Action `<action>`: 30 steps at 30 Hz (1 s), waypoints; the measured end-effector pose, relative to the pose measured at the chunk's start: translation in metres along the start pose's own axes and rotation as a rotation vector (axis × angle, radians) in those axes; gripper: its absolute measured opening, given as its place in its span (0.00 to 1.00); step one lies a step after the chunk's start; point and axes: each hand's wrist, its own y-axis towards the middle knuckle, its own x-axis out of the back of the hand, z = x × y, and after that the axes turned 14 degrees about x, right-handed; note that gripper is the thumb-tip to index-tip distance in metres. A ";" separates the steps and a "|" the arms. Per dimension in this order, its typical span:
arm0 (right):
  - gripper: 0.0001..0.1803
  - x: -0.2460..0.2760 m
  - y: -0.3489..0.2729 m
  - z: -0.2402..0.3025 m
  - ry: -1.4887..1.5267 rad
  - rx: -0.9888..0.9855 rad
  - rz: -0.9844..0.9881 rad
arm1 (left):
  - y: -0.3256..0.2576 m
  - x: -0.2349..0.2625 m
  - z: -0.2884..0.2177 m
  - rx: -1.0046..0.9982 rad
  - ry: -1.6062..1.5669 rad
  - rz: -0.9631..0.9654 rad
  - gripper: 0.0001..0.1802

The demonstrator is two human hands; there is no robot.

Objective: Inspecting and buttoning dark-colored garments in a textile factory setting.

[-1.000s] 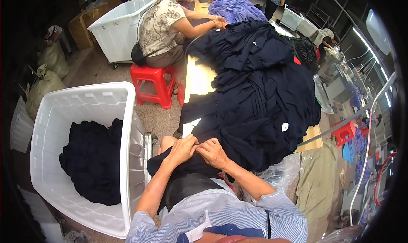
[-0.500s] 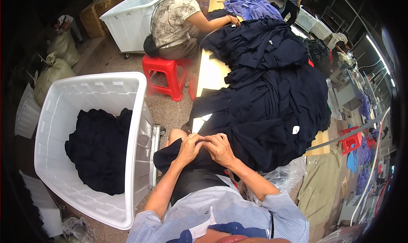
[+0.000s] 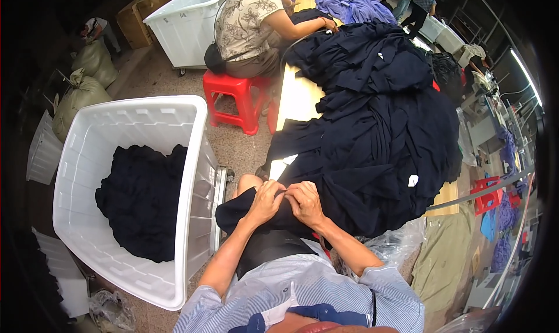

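A dark navy cloth piece [image 3: 236, 209] lies over my lap, its edge drawn up between my two hands. My left hand [image 3: 266, 200] is closed on that edge with thumb and fingers pinched. Close beside it, my right hand [image 3: 304, 203] pinches the same edge, the fingertips of both hands almost meeting. Just beyond my hands, a large heap of dark navy garments [image 3: 372, 129] covers most of the wooden table [image 3: 300, 97]. Folds of the heap run down to my right forearm. Whether the cloth in my hands joins the heap cannot be made out.
To my left stands a white plastic bin [image 3: 195, 152] with dark cloth [image 3: 142, 205] inside. A person [image 3: 247, 24] sits ahead on a red stool [image 3: 236, 100], one hand on the heap. Purple cloth [image 3: 355, 4] lies at the table's far end. Clear plastic [image 3: 399, 240] lies at my right.
My fingers have shifted slightly along the cloth edge, still pinching it. The whole view has moved a little, so the surroundings sit slightly further right.
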 end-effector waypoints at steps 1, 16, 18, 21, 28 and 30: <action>0.09 -0.001 -0.001 0.000 0.005 0.000 0.000 | 0.002 0.000 0.000 -0.023 0.034 0.017 0.11; 0.07 0.000 -0.003 0.001 -0.145 0.118 0.081 | 0.011 0.014 0.012 -0.069 0.014 0.218 0.12; 0.06 -0.001 -0.002 0.001 -0.120 0.096 0.083 | 0.010 0.017 0.014 -0.048 -0.018 0.247 0.12; 0.06 0.002 -0.002 -0.002 -0.076 0.054 0.120 | 0.011 0.019 0.011 0.020 -0.049 0.288 0.12; 0.07 0.006 -0.005 -0.009 0.076 -0.022 0.109 | 0.014 0.020 0.011 0.026 -0.064 0.285 0.12; 0.07 0.004 -0.007 -0.009 0.062 -0.027 0.112 | 0.013 0.019 0.013 0.033 -0.076 0.285 0.12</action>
